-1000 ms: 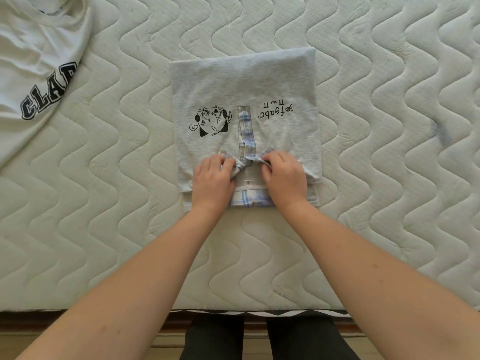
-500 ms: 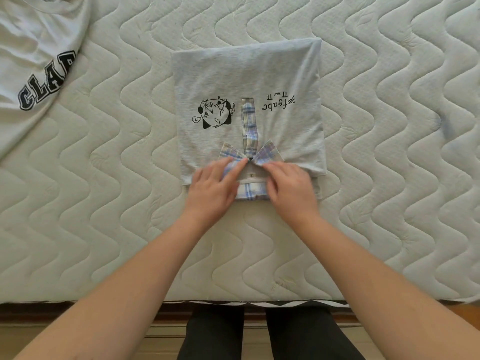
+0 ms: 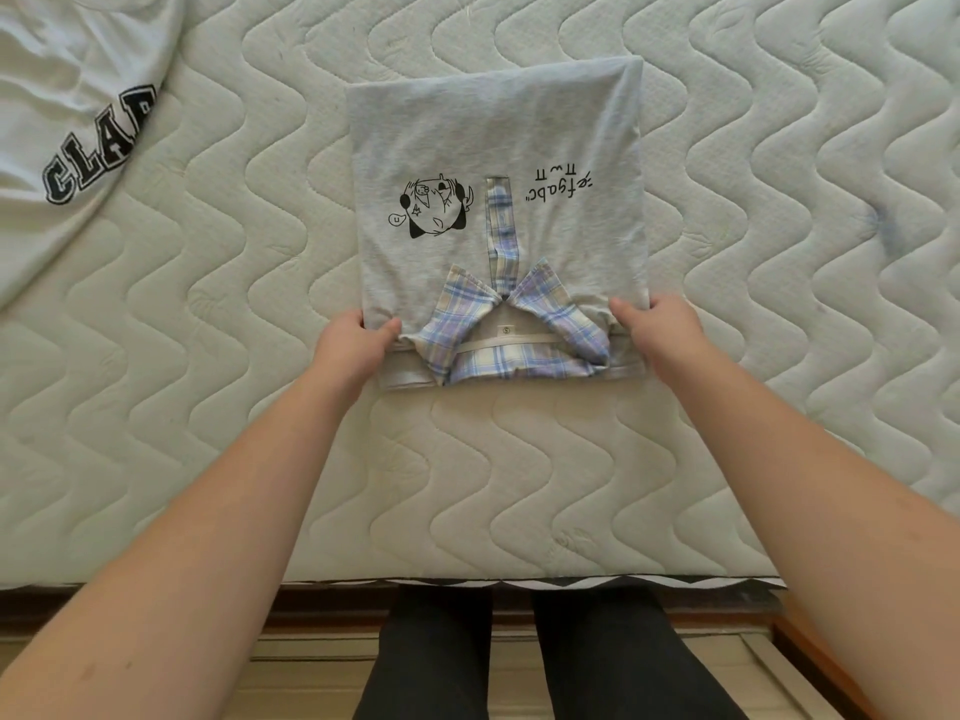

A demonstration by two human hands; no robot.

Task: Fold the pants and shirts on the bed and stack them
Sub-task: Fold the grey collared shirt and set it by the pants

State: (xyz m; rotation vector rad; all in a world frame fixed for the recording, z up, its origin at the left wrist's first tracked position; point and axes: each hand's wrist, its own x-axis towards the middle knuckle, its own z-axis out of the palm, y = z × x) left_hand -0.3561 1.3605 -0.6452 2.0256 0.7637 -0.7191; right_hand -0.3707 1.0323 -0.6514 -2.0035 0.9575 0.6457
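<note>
A folded grey shirt (image 3: 498, 148) with a plaid collar (image 3: 511, 330), a cartoon print and upside-down lettering lies in the middle of the mattress, collar end toward me. My left hand (image 3: 353, 340) grips its near left corner, thumb on top and fingers under the edge. My right hand (image 3: 657, 324) grips the near right corner the same way. A white shirt (image 3: 67, 96) with black block letters lies spread out at the far left, partly out of frame.
The quilted white mattress (image 3: 779, 252) fills the view. Its front edge (image 3: 467, 579) runs along the bottom, with a wooden bed frame and a wooden floor below. My legs in dark trousers (image 3: 519, 657) stand against that edge.
Both hands left the collar at the middle and moved outward to the shirt's near corners, which they now grip. The collar now lies spread flat.
</note>
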